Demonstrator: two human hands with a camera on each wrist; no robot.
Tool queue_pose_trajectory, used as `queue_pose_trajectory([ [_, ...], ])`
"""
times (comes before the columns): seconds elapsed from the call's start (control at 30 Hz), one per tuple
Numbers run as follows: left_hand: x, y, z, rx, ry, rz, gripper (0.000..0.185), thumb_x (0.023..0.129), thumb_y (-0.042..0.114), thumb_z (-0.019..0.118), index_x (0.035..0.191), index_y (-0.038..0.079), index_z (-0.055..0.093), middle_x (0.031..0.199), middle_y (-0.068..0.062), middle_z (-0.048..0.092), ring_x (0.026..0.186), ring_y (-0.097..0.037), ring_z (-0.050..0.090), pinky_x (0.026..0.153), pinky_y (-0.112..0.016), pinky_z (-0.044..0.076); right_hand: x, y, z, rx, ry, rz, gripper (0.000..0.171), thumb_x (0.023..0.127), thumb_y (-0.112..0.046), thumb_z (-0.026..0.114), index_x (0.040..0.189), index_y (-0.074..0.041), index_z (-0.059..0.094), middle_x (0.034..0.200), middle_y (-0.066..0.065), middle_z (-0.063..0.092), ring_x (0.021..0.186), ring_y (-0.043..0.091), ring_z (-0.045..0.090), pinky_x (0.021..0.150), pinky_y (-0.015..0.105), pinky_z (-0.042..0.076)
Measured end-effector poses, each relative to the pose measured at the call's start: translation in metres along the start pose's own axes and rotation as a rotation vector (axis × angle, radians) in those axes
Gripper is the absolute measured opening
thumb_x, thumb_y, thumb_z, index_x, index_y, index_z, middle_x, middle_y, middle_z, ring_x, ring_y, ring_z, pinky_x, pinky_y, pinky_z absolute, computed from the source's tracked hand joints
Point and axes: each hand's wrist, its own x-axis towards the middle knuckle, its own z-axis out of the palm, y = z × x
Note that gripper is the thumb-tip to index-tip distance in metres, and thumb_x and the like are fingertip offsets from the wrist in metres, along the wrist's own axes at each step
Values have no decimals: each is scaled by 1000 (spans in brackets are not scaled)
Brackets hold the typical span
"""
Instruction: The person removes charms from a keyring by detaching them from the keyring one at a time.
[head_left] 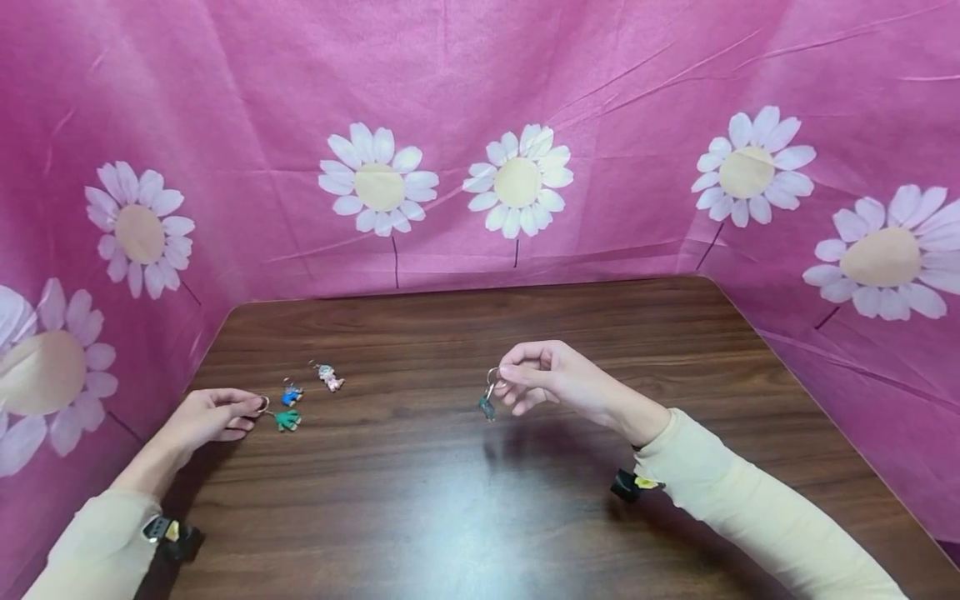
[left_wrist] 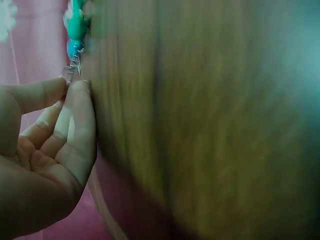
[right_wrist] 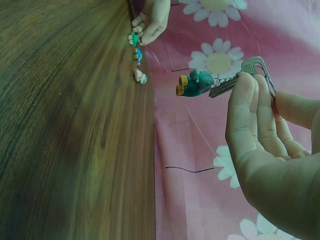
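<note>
At the left of the table, my left hand (head_left: pixel 206 421) pinches the ring of a keychain with a bright green figure (head_left: pixel 287 420). That figure (left_wrist: pixel 77 24) shows blurred above the fingertips in the left wrist view. My right hand (head_left: pixel 562 379) is raised over the middle of the table, holding a keyring between thumb and fingers. A metal key (right_wrist: pixel 225 87) and a dark green figure with yellow feet (right_wrist: pixel 196 84) hang from it. Close to the left hand lie a blue figure keychain (head_left: pixel 292 394) and a grey-and-pink figure keychain (head_left: pixel 329 377).
Both hands work over a brown wood-grain table (head_left: pixel 390 517). Pink cloth (head_left: pixel 615 67) printed with white daisies stands around its back and sides. A dark device is strapped at each wrist, and light reflects off the table's front middle.
</note>
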Motion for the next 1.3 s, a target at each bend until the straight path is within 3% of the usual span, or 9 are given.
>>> queue_pose_trajectory([
  [0.13,8,-3,-10,25,36,-30,25,101,18,65,110,-5,70,86,12,70,73,-6,66,68,-25,61,1,0,2,4,-4,3,23,101,-11,63,112,9,62,103,29,69,84,26,70,76,42,62],
  [0.3,13,-1,-5,37,57,-43,17,101,18,64,100,2,68,84,12,64,69,-6,60,66,-24,60,-1,-2,3,2,6,10,24,101,-10,63,113,11,61,101,25,71,84,25,70,76,42,62],
  [0.5,14,0,6,102,84,-31,29,101,16,61,111,-11,57,85,5,58,70,-9,52,65,-23,59,-1,-2,2,-3,6,1,31,101,-10,62,116,16,57,101,24,71,83,22,70,75,40,62],
  [0.63,16,-1,8,111,92,-30,36,102,13,57,119,-17,47,86,0,54,70,-10,51,64,-23,59,-1,-3,3,8,-1,-1,26,101,-10,63,113,12,60,103,31,68,82,22,70,74,40,62],
  [0.9,15,0,7,104,92,-39,36,102,14,57,119,-17,49,84,0,51,69,-9,50,65,-23,59,-1,-3,4,21,-3,1,13,101,-9,62,107,1,66,103,31,68,82,22,70,75,40,62],
  [1.2,12,4,5,138,91,-42,34,102,16,58,114,-14,50,84,0,54,69,-10,51,63,-24,59,0,-5,7,23,7,-2,14,100,-11,64,108,1,67,100,25,71,81,21,70,74,39,63],
  [1.27,13,8,4,193,100,-27,34,101,16,59,113,-15,50,82,-1,56,68,-12,54,61,-26,60,1,-6,8,24,3,-4,17,100,-11,64,109,3,66,99,22,72,81,21,70,74,39,62],
  [1.3,12,12,4,270,119,-1,35,100,18,60,112,-14,52,80,-2,58,67,-13,56,61,-28,59,2,-6,9,25,-1,-6,18,100,-11,64,109,4,66,98,21,72,81,21,70,74,39,62],
])
